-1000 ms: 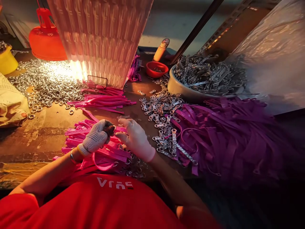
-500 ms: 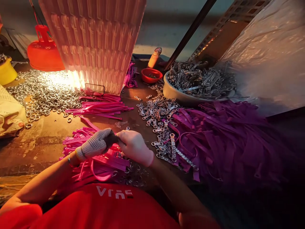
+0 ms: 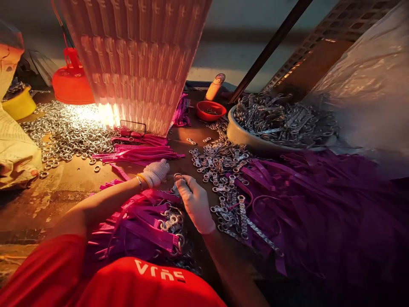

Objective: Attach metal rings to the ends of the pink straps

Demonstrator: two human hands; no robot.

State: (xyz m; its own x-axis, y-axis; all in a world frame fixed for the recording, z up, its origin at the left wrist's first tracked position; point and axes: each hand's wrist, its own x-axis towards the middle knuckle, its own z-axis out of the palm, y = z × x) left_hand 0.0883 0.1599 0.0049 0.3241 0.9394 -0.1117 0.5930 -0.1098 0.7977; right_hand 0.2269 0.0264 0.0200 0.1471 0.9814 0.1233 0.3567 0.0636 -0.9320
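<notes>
My right hand point(image 3: 195, 200), in a pale glove, pinches a small metal ring point(image 3: 177, 175) between thumb and fingers. Some metal hangs below the ring, partly hidden by the hand. My left hand point(image 3: 156, 173), in a white knit glove, is a little further left and forward, apart from the right. Its fingers are curled, and what they hold, if anything, is hidden. Beneath both hands lies a heap of pink straps point(image 3: 140, 217) with metal rings point(image 3: 172, 221) at their ends. Further forward is a flat bundle of pink straps point(image 3: 140, 154).
Loose rings point(image 3: 73, 134) cover the back left under a red lamp point(image 3: 72, 83), beside a corrugated sheet point(image 3: 137, 64). Right are linked metal pieces point(image 3: 220, 166), purple straps point(image 3: 306, 200) and a heaped basin point(image 3: 243, 132). A red bowl point(image 3: 211, 111) stands at the back.
My hands, together before, have moved apart; the left reaches forward. The dark piece between them is no longer seen there, and a ring shows in my right fingers. The view has shifted.
</notes>
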